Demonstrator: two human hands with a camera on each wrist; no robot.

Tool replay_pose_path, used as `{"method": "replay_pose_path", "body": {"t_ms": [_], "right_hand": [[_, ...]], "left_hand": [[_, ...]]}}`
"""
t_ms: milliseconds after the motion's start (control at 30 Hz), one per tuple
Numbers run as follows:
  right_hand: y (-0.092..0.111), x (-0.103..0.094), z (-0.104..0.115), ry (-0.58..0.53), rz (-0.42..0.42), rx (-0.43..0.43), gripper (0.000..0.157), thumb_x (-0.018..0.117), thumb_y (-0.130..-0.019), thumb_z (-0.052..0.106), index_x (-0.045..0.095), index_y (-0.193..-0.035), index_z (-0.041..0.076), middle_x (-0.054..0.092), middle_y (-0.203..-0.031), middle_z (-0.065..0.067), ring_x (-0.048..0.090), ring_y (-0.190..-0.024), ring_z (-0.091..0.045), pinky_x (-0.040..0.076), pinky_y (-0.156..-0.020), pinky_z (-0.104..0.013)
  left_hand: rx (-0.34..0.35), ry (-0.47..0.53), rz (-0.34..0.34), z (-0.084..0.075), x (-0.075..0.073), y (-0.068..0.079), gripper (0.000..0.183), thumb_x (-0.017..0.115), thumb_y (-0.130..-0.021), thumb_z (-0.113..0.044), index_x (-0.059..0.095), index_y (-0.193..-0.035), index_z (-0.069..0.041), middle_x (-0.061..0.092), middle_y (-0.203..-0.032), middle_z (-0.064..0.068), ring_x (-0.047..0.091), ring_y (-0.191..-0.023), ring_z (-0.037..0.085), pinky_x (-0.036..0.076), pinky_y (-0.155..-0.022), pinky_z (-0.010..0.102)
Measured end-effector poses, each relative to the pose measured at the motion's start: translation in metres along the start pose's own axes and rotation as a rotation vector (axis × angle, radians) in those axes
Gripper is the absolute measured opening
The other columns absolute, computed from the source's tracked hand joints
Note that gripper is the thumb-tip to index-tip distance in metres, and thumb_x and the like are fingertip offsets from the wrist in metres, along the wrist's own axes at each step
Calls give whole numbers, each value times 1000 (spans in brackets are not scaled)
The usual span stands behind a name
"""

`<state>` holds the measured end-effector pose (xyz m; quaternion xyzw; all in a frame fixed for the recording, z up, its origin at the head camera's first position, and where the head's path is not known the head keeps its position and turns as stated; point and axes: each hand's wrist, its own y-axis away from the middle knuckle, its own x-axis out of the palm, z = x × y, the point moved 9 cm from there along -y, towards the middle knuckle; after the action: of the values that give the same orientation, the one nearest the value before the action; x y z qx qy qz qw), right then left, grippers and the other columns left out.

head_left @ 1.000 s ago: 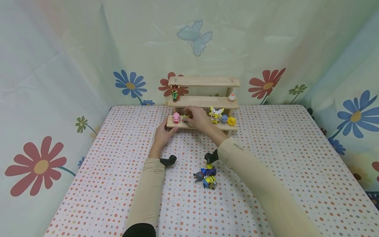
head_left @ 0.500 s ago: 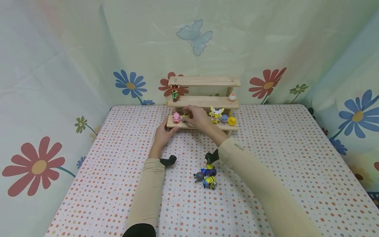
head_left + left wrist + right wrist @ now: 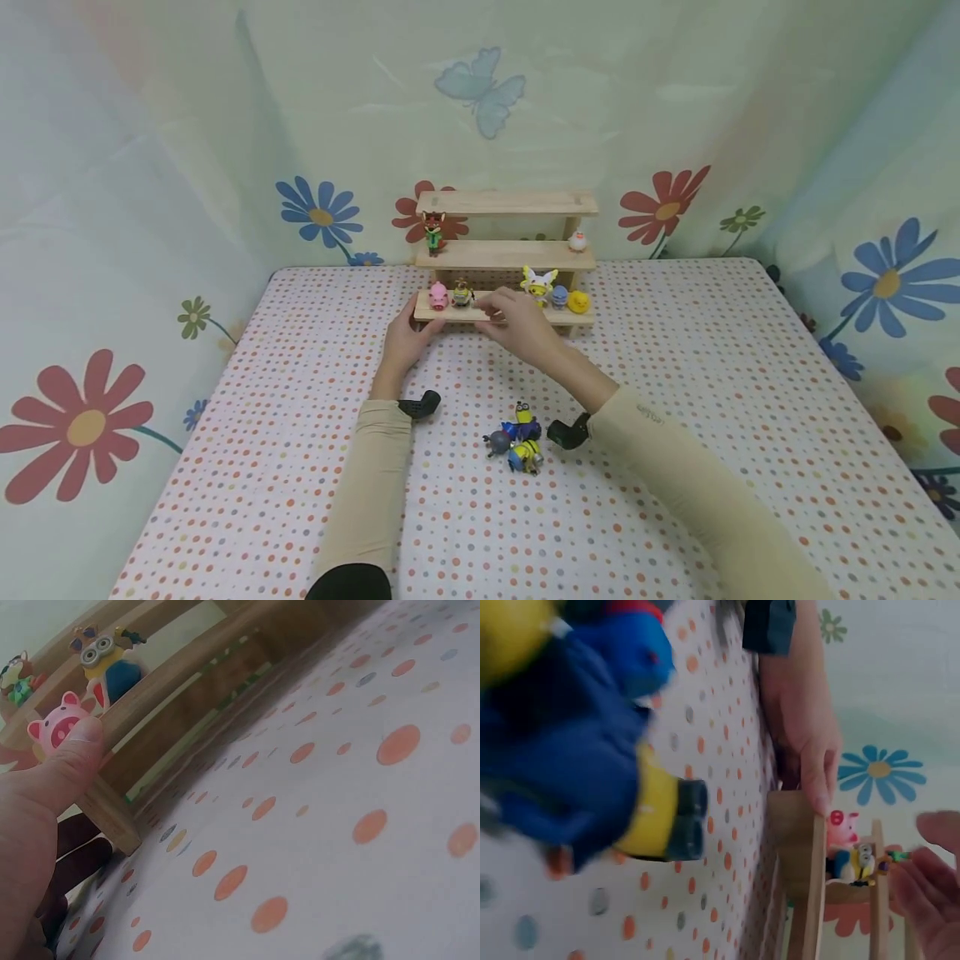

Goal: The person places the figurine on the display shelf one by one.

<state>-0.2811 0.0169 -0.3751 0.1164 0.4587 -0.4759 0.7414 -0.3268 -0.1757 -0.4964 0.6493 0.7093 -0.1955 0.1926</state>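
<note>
A stepped wooden display shelf (image 3: 510,253) stands at the back of the table. My left hand (image 3: 405,343) grips the left end of its lowest step, thumb over the front beside a pink pig figure (image 3: 438,297). To the right of the pig stands a yellow minion figure (image 3: 462,293) with round goggles, also seen in the left wrist view. My right hand (image 3: 520,327) hovers at the front of the lowest step, apart from the minion, fingers loosely bent with nothing between them. In the right wrist view its thumb and fingers (image 3: 922,900) are parted.
Several figures lie on the dotted cloth, including a yellow-and-blue minion (image 3: 525,457) and a grey figure (image 3: 497,442). On the lowest step's right sit a white-eared yellow figure (image 3: 538,285), a blue one (image 3: 559,297) and a yellow duck (image 3: 578,302). Higher up are a fox (image 3: 432,233) and white bird (image 3: 577,242).
My right hand has let go of the minion figure and drawn back to the right and toward me. The minion stays upright on the step. The left hand keeps its grip on the shelf.
</note>
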Motion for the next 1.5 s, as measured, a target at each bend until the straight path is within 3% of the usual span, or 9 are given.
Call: {"method": "replay_pose_path", "body": {"t_ms": [167, 267, 400, 633, 800, 933, 1100, 1267, 1500], "right_hand": [[42, 29, 13, 22, 335, -53, 26, 66, -90, 20, 66, -114, 9, 66, -107, -3, 63, -93, -13, 55, -82, -27], [69, 43, 25, 84, 447, -98, 24, 65, -91, 23, 68, -112, 12, 65, -108, -1, 62, -94, -13, 55, -82, -29], [95, 50, 43, 269, 419, -156, 24, 67, -88, 33, 69, -107, 18, 63, -102, 2, 59, -87, -11, 54, -76, -29], [118, 59, 60, 648, 344, -174, 53, 73, -74, 57, 63, -113, 23, 59, -106, -2, 57, -89, -17, 47, -76, -35], [121, 69, 58, 751, 348, -131, 54, 72, -73, 60, 67, -111, 21, 61, -115, -5, 61, -95, -19, 49, -82, -37], [121, 70, 59, 792, 300, -122, 51, 73, -72, 58, 67, -104, 19, 62, -107, -3, 60, -87, -17, 49, -78, -34], [118, 69, 58, 770, 302, -96, 39, 73, -78, 49, 68, -102, 18, 62, -103, -3, 61, -87, -18, 49, -81, -34], [106, 59, 50, 654, 325, -49, 26, 67, -87, 40, 69, -101, 19, 65, -96, -1, 64, -87, -19, 49, -86, -39], [81, 46, 22, 339, 365, 58, 23, 67, -89, 34, 68, -106, 18, 70, -95, 3, 63, -77, -11, 52, -70, -33]], "left_hand": [[-4, 0, -2, 1, -3, 1, 102, 60, -76, -70, 22, -153, -16, 29, -156, 7, 30, -143, 23, 28, -117, 36], [-3, 17, 4, -1, -3, 3, 103, 60, -75, -70, 21, -153, -14, 28, -156, 7, 30, -143, 23, 28, -117, 35], [1, 26, 11, -3, -1, 3, 104, 60, -75, -70, 21, -153, -13, 28, -156, 8, 29, -143, 23, 28, -117, 35], [-12, 25, 5, 1, -1, 2, 103, 60, -75, -71, 21, -153, -17, 28, -156, 6, 29, -143, 22, 28, -117, 35], [-15, 24, 7, -1, 0, 2, 104, 60, -75, -71, 21, -153, -16, 27, -157, 7, 28, -144, 22, 28, -118, 35], [-16, 19, 9, -2, 0, 2, 103, 60, -75, -70, 21, -153, -15, 27, -157, 7, 27, -144, 23, 27, -118, 36], [-17, 21, 5, -3, 0, 3, 101, 62, -76, -68, 22, -153, -15, 27, -157, 7, 27, -144, 23, 26, -118, 35], [-19, 16, 5, -2, 0, 2, 100, 62, -76, -67, 21, -153, -17, 27, -157, 5, 27, -144, 21, 26, -118, 34], [-18, 16, 5, -2, 0, 2, 98, 62, -77, -66, 21, -153, -19, 27, -157, 5, 27, -144, 21, 25, -119, 34]]}}
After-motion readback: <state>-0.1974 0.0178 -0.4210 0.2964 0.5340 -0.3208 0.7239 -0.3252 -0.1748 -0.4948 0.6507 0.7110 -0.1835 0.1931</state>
